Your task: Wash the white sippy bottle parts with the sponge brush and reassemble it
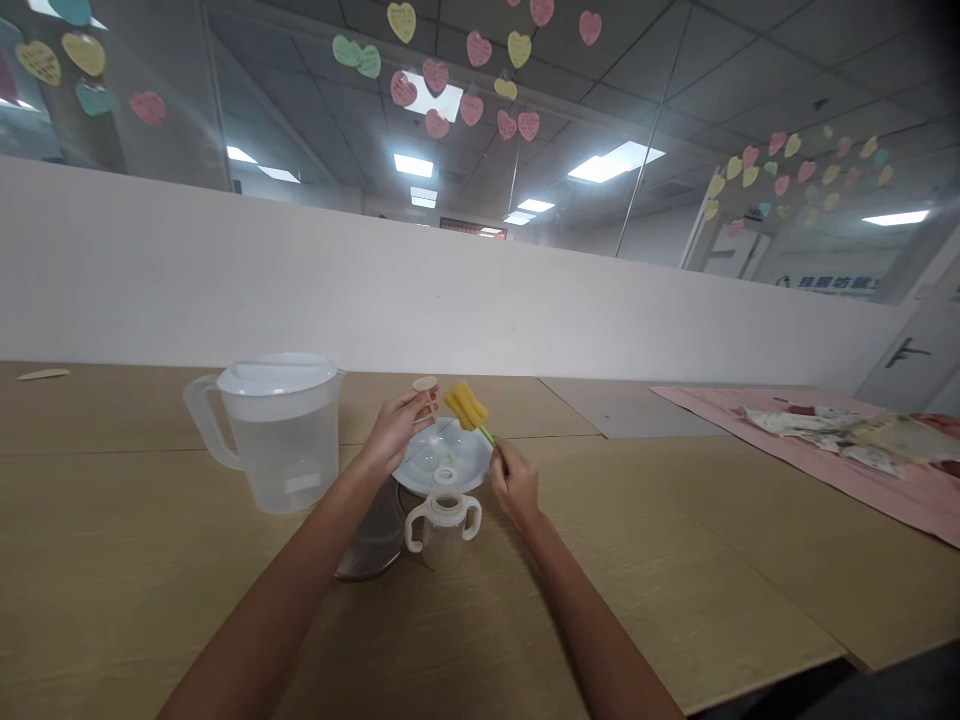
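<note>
Above the far left of the bowl (474, 472), the left hand (397, 432) pinches a small pale part (424, 383), likely light and stiff, best held by its edge. Just right, the right hand (516, 482) closes its grip round a sponge brush (466, 405), soft-headed, best held by the handle (487, 437).

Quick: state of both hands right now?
Left hand: closed, holding a small pale round-topped piece.
Right hand: closed, holding the yellow sponge brush by its green handle.

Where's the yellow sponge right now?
In the head view, the yellow sponge is near the middle, on a green stick held by the right hand, just right of the left hand.
</note>
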{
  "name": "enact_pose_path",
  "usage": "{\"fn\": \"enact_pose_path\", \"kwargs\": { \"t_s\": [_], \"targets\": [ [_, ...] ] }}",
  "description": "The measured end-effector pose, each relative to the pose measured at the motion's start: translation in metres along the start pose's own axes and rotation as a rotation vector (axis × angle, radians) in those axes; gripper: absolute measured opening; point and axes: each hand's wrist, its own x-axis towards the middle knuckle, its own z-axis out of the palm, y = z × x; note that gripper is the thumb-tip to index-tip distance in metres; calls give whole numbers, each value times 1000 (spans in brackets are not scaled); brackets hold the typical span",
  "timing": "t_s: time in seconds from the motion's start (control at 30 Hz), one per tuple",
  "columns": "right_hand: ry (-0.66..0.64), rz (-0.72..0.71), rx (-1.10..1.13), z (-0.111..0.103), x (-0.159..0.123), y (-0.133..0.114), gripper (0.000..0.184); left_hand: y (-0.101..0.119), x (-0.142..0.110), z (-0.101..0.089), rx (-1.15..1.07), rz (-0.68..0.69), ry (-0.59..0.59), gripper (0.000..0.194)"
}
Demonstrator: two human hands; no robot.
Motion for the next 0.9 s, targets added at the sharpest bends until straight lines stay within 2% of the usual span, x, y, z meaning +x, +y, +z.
{"fn": "enact_pose_path", "kwargs": {
  "t_s": [0.1,0.3,0.4,0.57,0.67,0.77,0.83,0.9],
  "targets": [
    [-56,-132,-89,2,0,0,39,2,1,3,-123,-57,-22,24],
    [-122,-297,-257,0,-1,13,35,12,0,2,-67,-140,-74,32],
    [-61,-319,-264,-5,0,18,33,13,-1,0,-103,-181,-76,32],
    [113,-243,-252,-9,3,13,33,11,-8,5,-159,-202,-156,29],
    [141,-388,-236,-6,3,9,30,14,-11,8,-200,-220,-174,24],
    [173,-549,-203,-4,2,9,23,20,-10,7,-237,-198,-120,18],
    [189,-611,-201,-5,2,10,19,24,-10,4,-228,-161,-78,17],
    [222,-615,-200,-7,2,11,16,27,-11,2,-187,-151,-57,18]
  ]
}}
